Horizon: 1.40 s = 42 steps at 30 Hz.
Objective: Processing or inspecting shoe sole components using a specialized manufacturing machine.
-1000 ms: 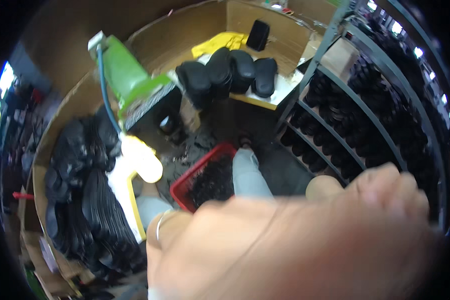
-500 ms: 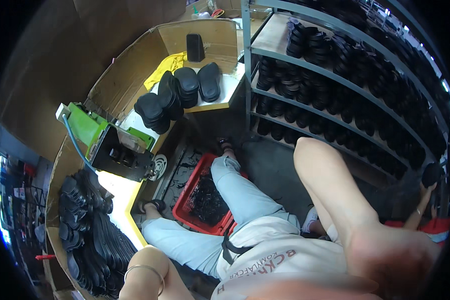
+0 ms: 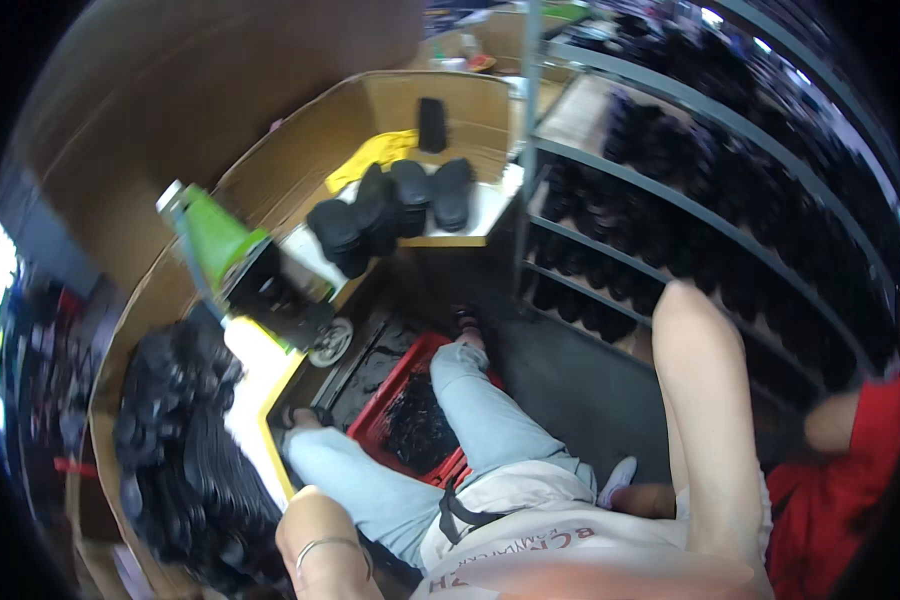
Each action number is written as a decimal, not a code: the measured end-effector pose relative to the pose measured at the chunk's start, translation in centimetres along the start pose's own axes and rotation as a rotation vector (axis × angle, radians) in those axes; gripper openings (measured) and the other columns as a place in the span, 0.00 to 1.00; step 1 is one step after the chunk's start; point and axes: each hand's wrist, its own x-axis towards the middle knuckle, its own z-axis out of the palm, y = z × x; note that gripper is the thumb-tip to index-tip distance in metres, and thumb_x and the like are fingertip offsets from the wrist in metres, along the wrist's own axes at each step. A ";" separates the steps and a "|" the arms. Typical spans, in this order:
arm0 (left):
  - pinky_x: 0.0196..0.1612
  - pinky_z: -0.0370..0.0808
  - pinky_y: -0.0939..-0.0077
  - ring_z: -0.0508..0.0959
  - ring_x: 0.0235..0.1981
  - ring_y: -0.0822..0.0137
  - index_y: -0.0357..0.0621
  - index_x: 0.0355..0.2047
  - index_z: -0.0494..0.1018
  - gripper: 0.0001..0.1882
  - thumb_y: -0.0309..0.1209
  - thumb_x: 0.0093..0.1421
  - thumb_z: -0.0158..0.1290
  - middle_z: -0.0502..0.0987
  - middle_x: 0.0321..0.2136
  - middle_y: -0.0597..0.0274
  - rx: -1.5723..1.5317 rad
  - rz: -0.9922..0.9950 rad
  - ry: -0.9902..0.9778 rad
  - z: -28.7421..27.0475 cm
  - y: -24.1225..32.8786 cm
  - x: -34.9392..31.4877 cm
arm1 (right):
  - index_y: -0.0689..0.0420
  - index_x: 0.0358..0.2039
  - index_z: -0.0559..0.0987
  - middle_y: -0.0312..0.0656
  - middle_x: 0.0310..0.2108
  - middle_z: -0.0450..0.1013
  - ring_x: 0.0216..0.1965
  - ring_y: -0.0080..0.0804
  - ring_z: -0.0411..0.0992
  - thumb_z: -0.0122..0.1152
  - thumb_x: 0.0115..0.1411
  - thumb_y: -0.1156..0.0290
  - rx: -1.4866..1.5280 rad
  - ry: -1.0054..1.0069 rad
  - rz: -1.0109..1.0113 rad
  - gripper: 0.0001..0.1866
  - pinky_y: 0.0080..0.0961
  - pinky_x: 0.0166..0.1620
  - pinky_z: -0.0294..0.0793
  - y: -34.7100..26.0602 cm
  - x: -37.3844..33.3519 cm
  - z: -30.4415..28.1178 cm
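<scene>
Both my arms are bent with the elbows raised, and neither hand shows. My left arm [image 3: 315,520], with a thin bracelet, rises at the lower edge beside a big pile of black shoe soles [image 3: 205,475]. My right arm [image 3: 708,400] stands up in front of the shelf rack; its hand is out of sight. Several stacks of black soles [image 3: 407,195] stand on the far part of the white worktable [image 3: 260,430]. A green machine [image 3: 215,235] with a dark head is mounted at the table's left. A blurred skin-coloured shape [image 3: 620,578] lies across the bottom edge.
A red crate [image 3: 375,425] of black scraps sits on the floor by my legs. Cardboard walls [image 3: 270,150] border the table, with a yellow cloth [image 3: 375,158] against them. At right stands a metal rack [image 3: 630,165] full of black soles. A person in red [image 3: 840,500] is close by at right.
The view has shifted, so the table and rack sit farther right and lower. My right hand, blurred near the camera before, has left view. The person in red appears larger at right.
</scene>
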 end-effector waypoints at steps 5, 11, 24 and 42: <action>0.49 0.65 0.64 0.68 0.45 0.62 0.48 0.39 0.70 0.10 0.33 0.57 0.51 0.72 0.39 0.61 1.124 -0.240 -0.185 2.4 3.9 -9.7 | 0.52 0.26 0.64 0.34 0.19 0.59 0.19 0.27 0.59 0.38 0.65 0.58 -0.035 0.019 0.007 0.15 0.22 0.18 0.58 3.7 -4.2 0.0; 0.52 0.62 0.58 0.64 0.53 0.52 0.49 0.44 0.71 0.21 0.30 0.48 0.60 0.66 0.51 0.52 1.749 -1.231 -0.782 -7.2 9.6 -16.7 | 0.68 0.26 0.70 0.49 0.21 0.66 0.21 0.37 0.64 0.40 0.62 0.69 -0.124 -0.170 0.293 0.15 0.28 0.25 0.66 5.8 -12.2 -3.7; 0.58 0.56 0.45 0.72 0.48 0.51 0.44 0.44 0.74 0.31 0.49 0.43 0.63 0.75 0.42 0.49 2.469 -2.135 -0.708 -25.9 18.7 -16.1 | 0.67 0.28 0.73 0.45 0.21 0.69 0.20 0.32 0.67 0.53 0.55 0.84 -0.200 -0.982 1.005 0.02 0.22 0.24 0.64 5.6 -27.3 0.2; 0.54 0.67 0.62 0.70 0.52 0.54 0.38 0.61 0.52 0.53 0.28 0.36 0.68 0.66 0.52 0.42 0.058 -1.787 0.991 2.8 1.3 -28.2 | 0.69 0.54 0.62 0.52 0.46 0.70 0.46 0.38 0.71 0.61 0.48 0.82 0.412 0.007 2.839 0.31 0.32 0.47 0.74 1.6 -35.9 -8.0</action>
